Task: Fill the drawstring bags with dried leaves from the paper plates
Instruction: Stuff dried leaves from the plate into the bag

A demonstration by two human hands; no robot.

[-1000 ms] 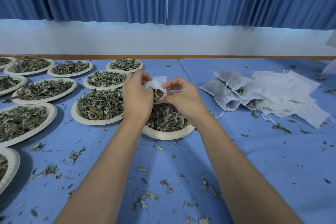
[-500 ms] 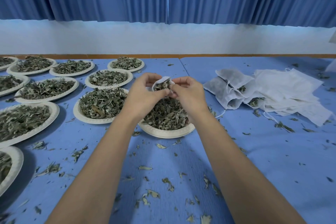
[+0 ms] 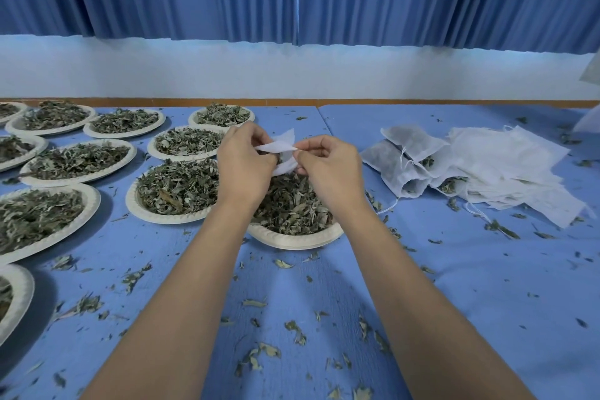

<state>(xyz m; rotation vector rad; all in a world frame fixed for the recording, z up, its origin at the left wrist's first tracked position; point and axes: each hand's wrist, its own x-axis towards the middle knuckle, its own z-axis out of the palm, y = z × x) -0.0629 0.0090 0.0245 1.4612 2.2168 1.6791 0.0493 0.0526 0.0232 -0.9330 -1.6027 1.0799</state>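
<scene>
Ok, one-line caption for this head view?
The left hand and right hand pinch a white drawstring bag above a paper plate of dried leaves.

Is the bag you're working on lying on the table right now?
No, the left hand and right hand both pinch the white bag up above a paper plate of dried leaves.

We're holding white drawstring bag [image 3: 279,147], crumpled, over paper plate [image 3: 292,239] heaped with dried leaves [image 3: 292,201]; filled bags [image 3: 399,159] lying rightward.

Left hand [image 3: 245,162] and right hand [image 3: 331,166] pinching white drawstring bag [image 3: 281,146] above leaf-filled paper plate [image 3: 295,239].
</scene>
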